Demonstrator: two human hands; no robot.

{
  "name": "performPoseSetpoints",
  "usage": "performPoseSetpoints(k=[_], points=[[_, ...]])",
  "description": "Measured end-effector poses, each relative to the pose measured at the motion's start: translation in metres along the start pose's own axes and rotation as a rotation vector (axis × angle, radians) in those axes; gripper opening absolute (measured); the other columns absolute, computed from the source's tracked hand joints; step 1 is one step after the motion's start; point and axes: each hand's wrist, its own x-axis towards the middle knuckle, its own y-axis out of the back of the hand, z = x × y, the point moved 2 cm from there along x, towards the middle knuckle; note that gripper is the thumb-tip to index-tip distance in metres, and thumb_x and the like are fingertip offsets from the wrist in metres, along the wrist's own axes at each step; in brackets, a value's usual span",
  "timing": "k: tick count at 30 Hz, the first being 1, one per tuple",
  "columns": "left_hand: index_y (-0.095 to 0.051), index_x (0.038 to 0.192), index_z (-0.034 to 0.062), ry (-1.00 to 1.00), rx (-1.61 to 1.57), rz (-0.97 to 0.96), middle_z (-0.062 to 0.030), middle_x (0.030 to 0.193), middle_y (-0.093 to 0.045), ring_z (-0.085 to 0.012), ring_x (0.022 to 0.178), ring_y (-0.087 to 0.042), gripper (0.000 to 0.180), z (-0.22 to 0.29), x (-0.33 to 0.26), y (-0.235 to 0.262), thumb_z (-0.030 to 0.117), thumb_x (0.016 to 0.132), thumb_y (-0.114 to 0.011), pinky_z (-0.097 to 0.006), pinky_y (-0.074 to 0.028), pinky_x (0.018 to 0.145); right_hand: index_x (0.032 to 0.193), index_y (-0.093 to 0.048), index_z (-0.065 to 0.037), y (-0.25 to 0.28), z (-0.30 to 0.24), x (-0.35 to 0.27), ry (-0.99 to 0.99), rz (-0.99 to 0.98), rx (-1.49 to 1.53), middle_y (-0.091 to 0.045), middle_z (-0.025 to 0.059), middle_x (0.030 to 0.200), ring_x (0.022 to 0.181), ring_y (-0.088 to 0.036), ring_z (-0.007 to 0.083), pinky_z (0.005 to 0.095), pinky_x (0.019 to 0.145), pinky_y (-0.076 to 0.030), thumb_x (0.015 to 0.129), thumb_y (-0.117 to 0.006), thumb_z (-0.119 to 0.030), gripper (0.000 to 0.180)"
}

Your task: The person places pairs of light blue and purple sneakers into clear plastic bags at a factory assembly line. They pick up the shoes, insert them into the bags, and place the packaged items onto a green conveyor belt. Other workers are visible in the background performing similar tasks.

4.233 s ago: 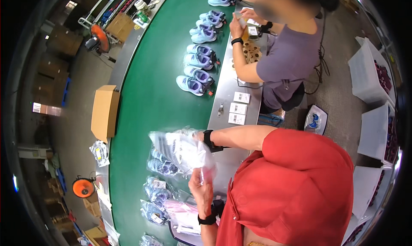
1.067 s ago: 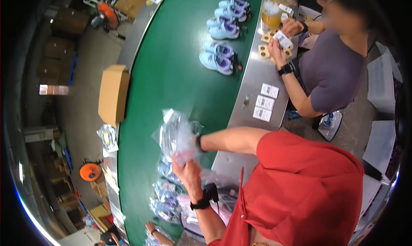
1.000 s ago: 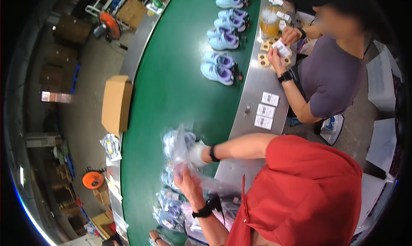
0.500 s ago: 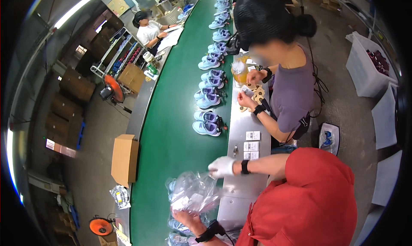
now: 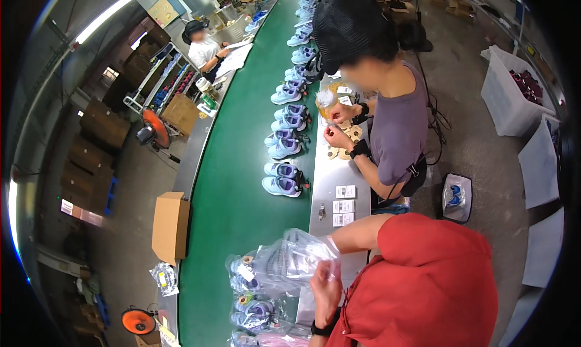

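A clear plastic bag (image 5: 278,259) stretches over the belt's near right edge. My bare left hand (image 5: 327,286) is closed on the bag's right end, with fingers bent against the film. My right hand (image 5: 310,257), in a white glove, shows only dimly through the plastic, and its fingers are hidden. Light blue shoes (image 5: 242,268) with a paper tag lie at the bag's left end; I cannot tell whether they are inside it. Nearer, another pair of light blue shoes (image 5: 254,314) lies among clear plastic.
Pairs of light blue shoes (image 5: 282,180) line the green belt (image 5: 224,196). White label stacks (image 5: 344,205) lie on the metal ledge. A co-worker in purple (image 5: 399,117) handles small items there. A cardboard box (image 5: 170,226) and an orange fan (image 5: 138,321) stand left.
My left hand has moved up and right along the bag. The gloved right hand has gone from the bag's upper edge to behind or inside the film. The bag has shifted right, and the view has turned slightly.
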Motion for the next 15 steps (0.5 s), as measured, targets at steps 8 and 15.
performPoseSetpoints(k=[8,15], points=[[-0.056,0.08,-0.0024,-0.051,0.131,0.507,-0.0047,0.07,-0.057,-0.0139,0.066,-0.051,0.008,-0.047,0.019,0.1,0.005,0.078,-0.06,-0.028,-0.043,0.063,0.081,-0.063,-0.006,-0.023,0.02,0.008,0.059,-0.237,-0.322,-0.063,0.0128,0.079,0.08,-0.061,0.0321,0.0418,0.071,-0.047,0.076,-0.057,-0.024,0.02],[-0.056,0.087,-0.0044,0.035,0.121,0.892,-0.0083,0.084,-0.057,-0.0174,0.073,-0.052,0.015,-0.029,0.059,0.137,0.006,0.077,-0.06,-0.029,-0.043,0.065,0.083,-0.064,-0.008,0.023,-0.051,0.027,0.136,-0.298,0.099,-0.063,0.011,0.076,0.079,-0.061,0.029,0.0403,0.069,-0.047,0.08,-0.054,-0.023,0.018]])
